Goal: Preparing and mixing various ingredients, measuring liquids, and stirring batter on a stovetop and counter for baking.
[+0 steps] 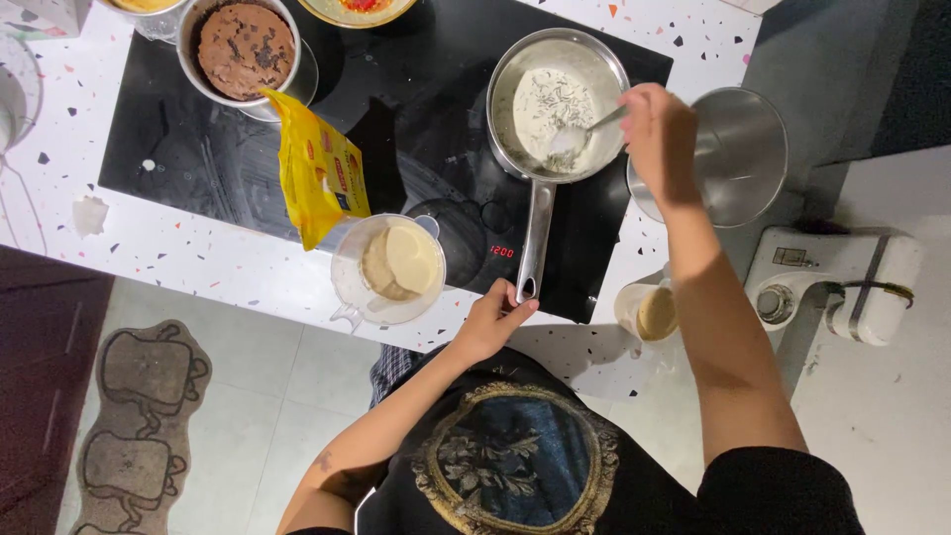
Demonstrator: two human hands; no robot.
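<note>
A steel saucepan with a creamy white, speckled mixture sits on the black cooktop. My left hand grips the end of the pan's long handle at the counter's near edge. My right hand holds a metal spoon whose bowl dips into the mixture on the pan's right side.
A clear measuring jug with pale liquid stands left of the handle, a yellow packet beside it. A chocolate cake in a tin is at the back left. A steel bowl, a small glass and a white stand mixer are on the right.
</note>
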